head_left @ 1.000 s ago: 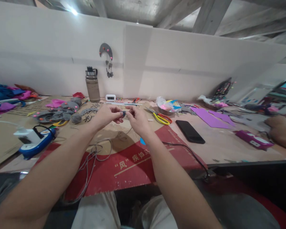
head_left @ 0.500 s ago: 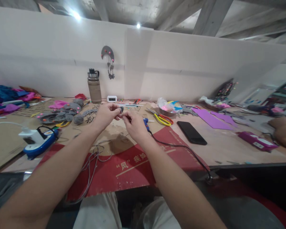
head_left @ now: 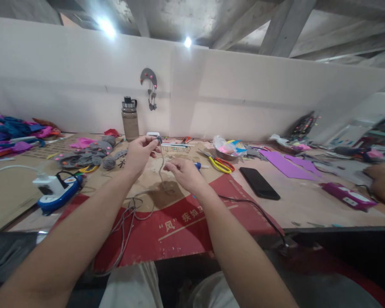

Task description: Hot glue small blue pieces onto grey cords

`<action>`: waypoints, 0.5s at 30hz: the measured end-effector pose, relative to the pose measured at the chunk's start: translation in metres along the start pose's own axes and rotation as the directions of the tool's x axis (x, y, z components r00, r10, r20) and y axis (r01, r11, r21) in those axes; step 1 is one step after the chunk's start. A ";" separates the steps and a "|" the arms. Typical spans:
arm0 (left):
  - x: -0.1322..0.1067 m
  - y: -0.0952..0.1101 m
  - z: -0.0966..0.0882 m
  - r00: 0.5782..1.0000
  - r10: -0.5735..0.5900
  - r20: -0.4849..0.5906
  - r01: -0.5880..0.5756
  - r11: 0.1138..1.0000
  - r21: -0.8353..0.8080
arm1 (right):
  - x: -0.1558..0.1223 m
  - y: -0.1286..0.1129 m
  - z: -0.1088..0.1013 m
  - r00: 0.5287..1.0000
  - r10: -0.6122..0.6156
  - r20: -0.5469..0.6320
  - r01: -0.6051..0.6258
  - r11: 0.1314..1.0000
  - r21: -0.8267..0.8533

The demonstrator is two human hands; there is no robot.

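My left hand (head_left: 140, 155) pinches a small dark grey felt piece (head_left: 159, 140) between thumb and fingertips. A grey cord (head_left: 162, 164) hangs from that piece to the cardboard and runs towards loose loops of cord (head_left: 133, 203) on the left. Just right of the hanging cord is my right hand (head_left: 183, 173), thumb and fingers drawn together; whether anything is between them I cannot make out. Behind it shows part of a blue glue gun (head_left: 197, 166). Under both hands lies a red and brown cardboard sheet (head_left: 192, 239).
Yellow-handled pliers (head_left: 220, 164), red-handled scissors (head_left: 227, 167), a black phone (head_left: 259, 183) and purple sheets (head_left: 287, 164) lie to the right. Grey felt pieces (head_left: 83, 157), a power strip (head_left: 59, 194) and a bottle (head_left: 130, 120) stand left. Another person's arm (head_left: 383, 184) shows far right.
My hands have come apart: the left stays raised with the felt piece, while the right has dropped slightly away. The cord now shows hanging between them.
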State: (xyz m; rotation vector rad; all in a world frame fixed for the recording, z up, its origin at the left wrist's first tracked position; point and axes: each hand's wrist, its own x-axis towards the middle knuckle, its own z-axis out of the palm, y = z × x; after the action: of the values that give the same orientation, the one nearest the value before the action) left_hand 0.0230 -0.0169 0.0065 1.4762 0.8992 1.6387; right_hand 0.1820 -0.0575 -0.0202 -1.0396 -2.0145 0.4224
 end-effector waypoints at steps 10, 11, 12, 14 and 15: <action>0.006 0.004 -0.008 0.996 -0.077 -0.048 0.064 0.970 -0.235 | -0.007 0.056 -0.018 0.806 0.561 -0.187 -0.587 0.722 -0.367; 0.006 0.005 -0.008 0.995 -0.089 -0.053 0.073 0.967 -0.244 | -0.007 0.059 -0.015 0.808 0.564 -0.174 -0.584 0.724 -0.366; 0.005 0.005 -0.008 0.993 -0.102 -0.057 0.085 0.964 -0.252 | -0.007 0.060 -0.013 0.812 0.559 -0.170 -0.578 0.728 -0.369; 0.005 0.006 -0.008 0.990 -0.126 -0.060 0.106 0.959 -0.262 | -0.005 0.062 -0.010 0.806 0.566 -0.171 -0.589 0.743 -0.318; 0.005 0.006 -0.008 0.989 -0.134 -0.059 0.114 0.958 -0.264 | -0.004 0.061 -0.010 0.800 0.576 -0.171 -0.600 0.754 -0.268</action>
State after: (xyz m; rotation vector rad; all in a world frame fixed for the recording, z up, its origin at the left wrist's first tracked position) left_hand 0.0142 -0.0157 0.0137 1.1625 0.7682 1.6581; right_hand 0.2229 -0.0247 -0.0532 -1.8810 -1.6724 0.3813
